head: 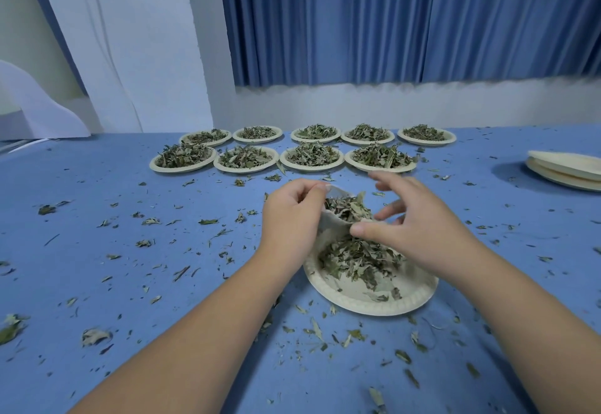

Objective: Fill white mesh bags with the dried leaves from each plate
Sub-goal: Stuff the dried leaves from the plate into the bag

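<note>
Bulging bag (326, 235) (leaves (348, 208), seemingly) over plate (357, 305)

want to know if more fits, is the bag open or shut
Open. The left hand grips the rim of the bag, its mouth gapes wide, and leaves show inside.

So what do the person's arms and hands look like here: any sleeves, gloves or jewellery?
The left hand and right hand wear no gloves. The left forearm and right forearm are uncovered to the frame's edge, so no sleeve shows. No ring, watch, bracelet or marking is visible.
</note>
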Motion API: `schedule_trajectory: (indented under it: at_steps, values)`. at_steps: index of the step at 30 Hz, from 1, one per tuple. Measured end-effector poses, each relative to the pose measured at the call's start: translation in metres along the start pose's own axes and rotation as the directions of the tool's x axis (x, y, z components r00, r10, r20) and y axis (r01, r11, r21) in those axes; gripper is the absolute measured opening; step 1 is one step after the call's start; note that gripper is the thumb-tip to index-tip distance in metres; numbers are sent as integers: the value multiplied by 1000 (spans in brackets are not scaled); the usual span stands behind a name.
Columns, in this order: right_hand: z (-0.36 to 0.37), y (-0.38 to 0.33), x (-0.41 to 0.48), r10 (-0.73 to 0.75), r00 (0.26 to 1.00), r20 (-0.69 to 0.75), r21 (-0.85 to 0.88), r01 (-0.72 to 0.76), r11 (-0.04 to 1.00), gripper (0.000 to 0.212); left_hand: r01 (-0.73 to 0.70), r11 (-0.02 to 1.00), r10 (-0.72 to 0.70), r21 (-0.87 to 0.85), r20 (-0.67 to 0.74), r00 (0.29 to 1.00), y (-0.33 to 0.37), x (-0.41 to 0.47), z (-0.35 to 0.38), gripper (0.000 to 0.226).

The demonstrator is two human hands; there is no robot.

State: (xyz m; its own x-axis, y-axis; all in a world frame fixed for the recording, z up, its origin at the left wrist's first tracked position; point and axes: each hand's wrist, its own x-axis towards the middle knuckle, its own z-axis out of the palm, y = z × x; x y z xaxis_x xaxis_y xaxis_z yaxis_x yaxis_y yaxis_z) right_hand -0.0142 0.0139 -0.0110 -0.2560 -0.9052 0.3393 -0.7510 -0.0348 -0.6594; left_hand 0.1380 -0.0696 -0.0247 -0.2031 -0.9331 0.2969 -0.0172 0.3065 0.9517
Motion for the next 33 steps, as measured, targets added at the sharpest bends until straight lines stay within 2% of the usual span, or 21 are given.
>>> schedule_trajectory:
  at_steps: [2,5,8,11,15,19,23,28,33]
  values:
    - [8,-1,1,17,1000,-18,31,-17,999,68,1,1000,-1,12,10,1000,0,0,1,15]
    - [13,-3,1,23,996,-89,158,-9,987,37,-33,998,32,49,17,999,-3,1,2,15]
    - [15,-5,0,12,987,-160,207,22,978,30,-60,997,59,54,24,998,-3,0,4,14]
    - [21,-6,-1,-9,970,-242,154,48,987,25,-79,995,77,55,46,996,1,-5,6,14]
    - [27,-11,3,-62,954,-294,-37,53,998,14,-86,995,81,42,106,991,5,-9,9,17]
    - [28,-18,2,-101,976,-192,-132,77,988,17,-113,990,103,84,110,989,4,-11,10,17]
    - [22,-20,-3,-102,978,-180,23,108,994,18,-111,993,107,41,95,990,6,-10,8,17]
    - [17,-21,1,51,983,-177,263,-2,965,14,-89,996,90,-14,126,988,10,-13,9,20]
    - [8,-12,14,206,971,-122,284,-165,945,32,-86,994,93,-60,131,987,11,-12,9,21]
